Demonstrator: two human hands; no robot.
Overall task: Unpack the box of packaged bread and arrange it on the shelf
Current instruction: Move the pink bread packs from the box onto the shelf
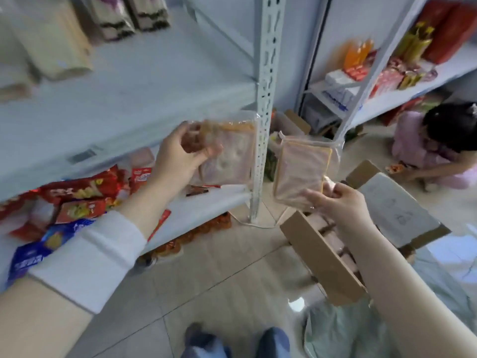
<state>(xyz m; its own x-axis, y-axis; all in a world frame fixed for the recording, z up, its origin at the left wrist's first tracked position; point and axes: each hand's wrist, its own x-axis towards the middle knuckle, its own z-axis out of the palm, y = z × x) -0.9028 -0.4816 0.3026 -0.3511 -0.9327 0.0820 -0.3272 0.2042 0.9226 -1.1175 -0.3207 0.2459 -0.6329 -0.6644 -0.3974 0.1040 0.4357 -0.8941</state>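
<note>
Closest in, the person's knees in blue jeans [232,342] show over the tiled floor [222,288]. Just beyond, at the right, an open cardboard box [322,257] sits on the floor with its flaps up and more pale packets inside. The right hand [338,202] is above the box, fingers pinched around the lower corner of a clear-wrapped bread packet [302,171], which hangs upright in the air beside the shelf's slotted upright post [263,104]. The left hand [178,161], with a white sleeve [90,259] pushed up the forearm, grips a second bread packet [227,153] by its left edge, holding it in front of the post, above the right-hand front corner of the lower shelf board [211,205]. Red and blue snack bags [74,200] crowd that board's left part. Higher, the middle shelf board [124,94] carries blurred tan packages at its far left. Farther right, another person [438,146] crouches near a second stocked rack [387,73].
</note>
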